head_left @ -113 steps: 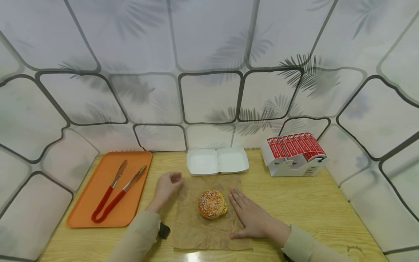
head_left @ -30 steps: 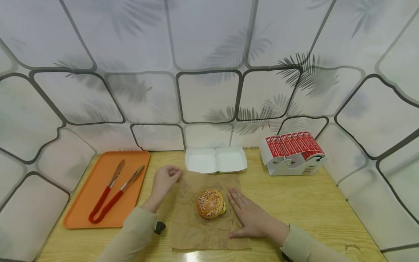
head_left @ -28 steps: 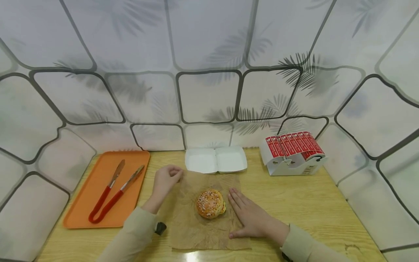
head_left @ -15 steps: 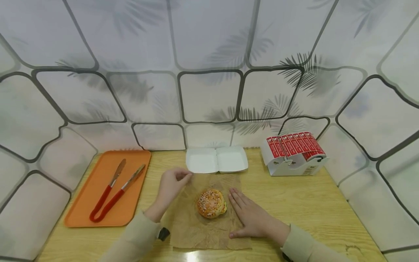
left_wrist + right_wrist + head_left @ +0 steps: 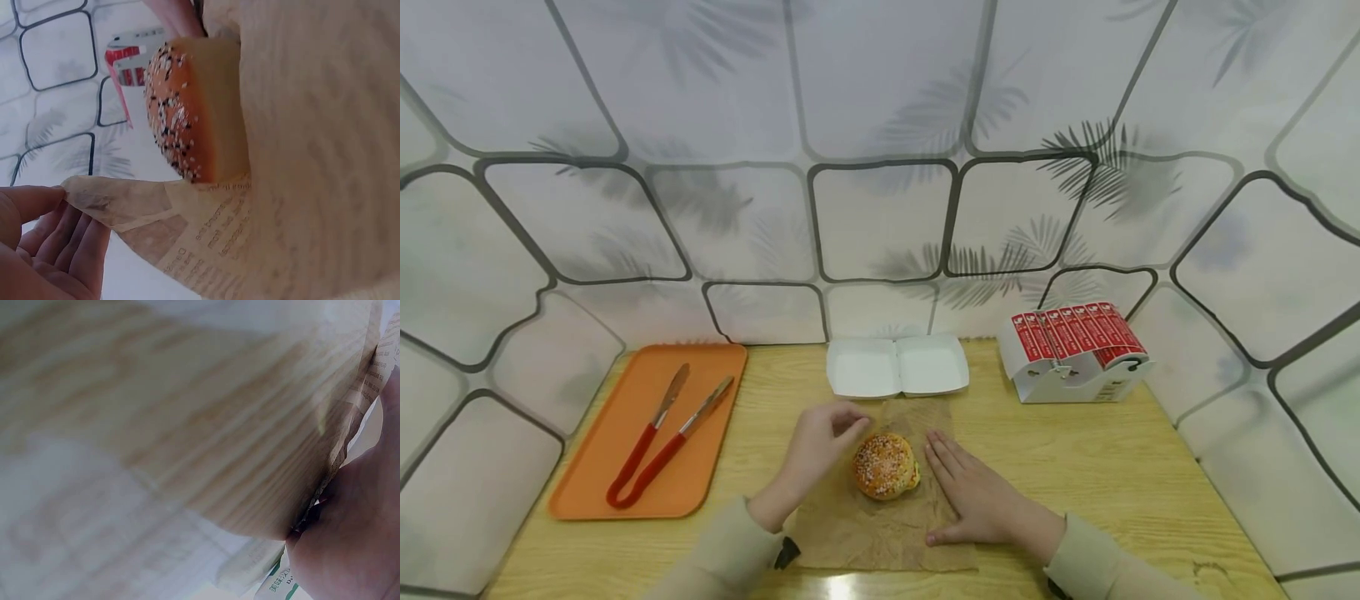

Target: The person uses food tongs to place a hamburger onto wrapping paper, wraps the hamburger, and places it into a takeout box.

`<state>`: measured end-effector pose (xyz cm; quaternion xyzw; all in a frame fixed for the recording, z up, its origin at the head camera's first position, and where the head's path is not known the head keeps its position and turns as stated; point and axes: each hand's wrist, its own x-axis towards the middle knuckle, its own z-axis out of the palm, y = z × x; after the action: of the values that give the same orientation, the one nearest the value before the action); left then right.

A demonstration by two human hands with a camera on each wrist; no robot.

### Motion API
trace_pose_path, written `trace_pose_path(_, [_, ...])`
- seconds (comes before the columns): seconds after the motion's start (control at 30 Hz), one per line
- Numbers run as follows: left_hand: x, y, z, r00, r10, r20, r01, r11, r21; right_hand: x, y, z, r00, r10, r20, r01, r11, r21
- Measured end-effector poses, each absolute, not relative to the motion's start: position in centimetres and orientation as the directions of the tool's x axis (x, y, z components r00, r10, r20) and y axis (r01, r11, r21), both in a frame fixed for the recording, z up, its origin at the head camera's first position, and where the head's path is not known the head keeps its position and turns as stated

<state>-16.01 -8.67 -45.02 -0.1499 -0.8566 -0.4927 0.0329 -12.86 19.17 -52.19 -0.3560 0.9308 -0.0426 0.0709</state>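
Observation:
A hamburger (image 5: 883,468) with a sesame-topped bun rests on a sheet of brown wrapping paper (image 5: 887,533). In the left wrist view, my left hand (image 5: 47,244) pinches a corner of the printed paper (image 5: 206,231) between thumb and fingers, lifting that side next to the bun (image 5: 181,112). From the head view, this left hand (image 5: 823,442) is just left of the burger. My right hand (image 5: 973,496) lies flat with straight fingers on the paper's right edge. The right wrist view shows part of that right hand (image 5: 350,537) against the paper edge.
An orange tray (image 5: 587,467) holding red-handled tongs (image 5: 651,462) is at the left. Behind the paper stands an opened white food box (image 5: 898,367). A white holder (image 5: 1067,387) with several red packets (image 5: 1078,333) is at the back right of the wooden table (image 5: 1112,467).
My left hand has taken hold of the paper's far left corner and carried it right, toward the burger. The right hand has stayed in place on the paper.

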Motion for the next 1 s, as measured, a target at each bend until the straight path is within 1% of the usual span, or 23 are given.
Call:
trace_pose_path(0.13, [-15.3,-8.0,-45.2,-0.933,0.282,0.223,0.34,0.49,0.803,-12.9,19.2,-52.2,-0.74,-0.664,-0.107,-0.651,0.747,-0.132])
trace_pose_path(0.3, [-14.7,-7.3,-45.9,-0.884,0.391,0.257,0.441,0.515,0.735,-12.8,19.2,-52.1,-0.739,-0.667,-0.098,-0.654,0.744,-0.138])
trace_pose_path(0.6, [-14.1,-7.7,-46.1,-0.796,0.57,0.202,0.552,0.548,0.628,-12.8,19.1,-52.0,-0.739,-0.667,-0.096,-0.654,0.744,-0.141])
trace_pose_path(0.7, [-14.0,-8.1,-46.1,-0.795,0.577,0.188,0.559,0.576,0.596,-12.8,19.1,-52.1,-0.74,-0.666,-0.098,-0.651,0.745,-0.145])
trace_pose_path(0.83, [-13.9,-8.7,-46.5,-0.828,0.526,0.194,0.533,0.63,0.565,-12.8,19.2,-52.2,-0.739,-0.666,-0.1,-0.652,0.744,-0.144])
trace_pose_path(0.93, [-13.8,-8.9,-46.8,-0.852,0.467,0.237,0.515,0.66,0.547,-12.8,19.2,-52.3,-0.738,-0.668,-0.098,-0.654,0.743,-0.144])
trace_pose_path(1.0, [-13.9,-9.0,-46.9,-0.852,0.435,0.29,0.522,0.673,0.524,-12.9,19.3,-52.3,-0.737,-0.669,-0.097,-0.654,0.742,-0.144])
